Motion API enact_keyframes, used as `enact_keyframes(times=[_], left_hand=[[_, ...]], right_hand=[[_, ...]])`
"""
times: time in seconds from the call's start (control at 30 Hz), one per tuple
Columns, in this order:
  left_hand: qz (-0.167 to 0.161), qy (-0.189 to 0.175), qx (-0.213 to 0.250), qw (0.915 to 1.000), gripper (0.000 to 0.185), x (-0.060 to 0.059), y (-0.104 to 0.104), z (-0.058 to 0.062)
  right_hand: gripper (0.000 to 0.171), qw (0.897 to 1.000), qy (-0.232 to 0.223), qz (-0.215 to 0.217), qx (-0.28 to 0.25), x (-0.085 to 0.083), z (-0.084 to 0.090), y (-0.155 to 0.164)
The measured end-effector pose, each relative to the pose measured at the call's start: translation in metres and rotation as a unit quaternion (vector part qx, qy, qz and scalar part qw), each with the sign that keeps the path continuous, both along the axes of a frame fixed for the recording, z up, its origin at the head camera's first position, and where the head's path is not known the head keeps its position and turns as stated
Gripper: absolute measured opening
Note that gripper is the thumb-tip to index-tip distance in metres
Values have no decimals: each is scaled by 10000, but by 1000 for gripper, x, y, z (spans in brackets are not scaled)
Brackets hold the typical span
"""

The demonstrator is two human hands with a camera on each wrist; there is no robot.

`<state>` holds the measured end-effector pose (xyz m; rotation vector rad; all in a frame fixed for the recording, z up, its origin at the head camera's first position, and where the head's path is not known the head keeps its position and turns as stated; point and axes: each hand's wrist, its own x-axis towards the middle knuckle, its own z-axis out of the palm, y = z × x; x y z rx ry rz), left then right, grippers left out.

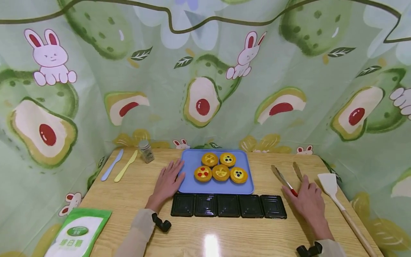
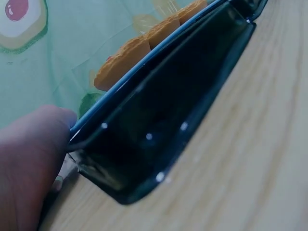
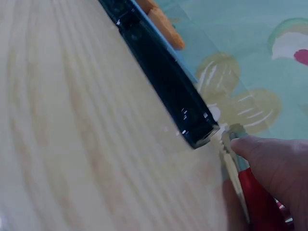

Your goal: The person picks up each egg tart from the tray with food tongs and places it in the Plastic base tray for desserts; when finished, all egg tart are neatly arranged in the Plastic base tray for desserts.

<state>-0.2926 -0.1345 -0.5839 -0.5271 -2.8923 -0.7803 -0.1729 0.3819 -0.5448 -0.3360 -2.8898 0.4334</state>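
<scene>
Gripping the red-handled tongs (image 1: 284, 179) in the right hand (image 1: 309, 199), thumb and index finger on opposite arms, those arms apart with nothing between; exact hold of the other fingers hard to tell from above. Touching the left rim of the blue tray (image 1: 189, 160) with the left hand (image 1: 168, 179), laid flat, fingers spread. Just right of that hand, on the tray, five fruit-topped tarts (image 1: 221, 172); between both hands, on the near side, a row of five black plastic containers (image 1: 228, 206). Apparently only at the start: tongs in hand, no tart yet lifted, every container left unfilled. Right of the right hand, a white-headed spatula (image 1: 348, 218); beyond and left of the left hand, a shaker jar (image 1: 147, 152), a yellow knife (image 1: 126, 166) and a blue knife (image 1: 112, 165); nearer, a sugar bag (image 1: 78, 233)
</scene>
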Motion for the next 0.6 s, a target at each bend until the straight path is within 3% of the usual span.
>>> enact_keyframes(times=[0.13, 0.3, 0.43, 0.6], left_hand=[[-75, -71, -21, 9999, 60, -1, -1, 0], [-96, -113, -106, 9998, 60, -1, -2, -1], [-73, -76, -146, 9998, 61, -2, -2, -3], [-50, -63, -174, 9998, 61, -4, -2, -3]], right_hand=[[99, 9999, -68, -105, -17, -2, -4, 0], [82, 9993, 182, -235, 207, -3, -10, -1], [83, 9989, 207, -328, 271, -2, -12, -1], [90, 9983, -203, -540, 109, -2, -7, -1]])
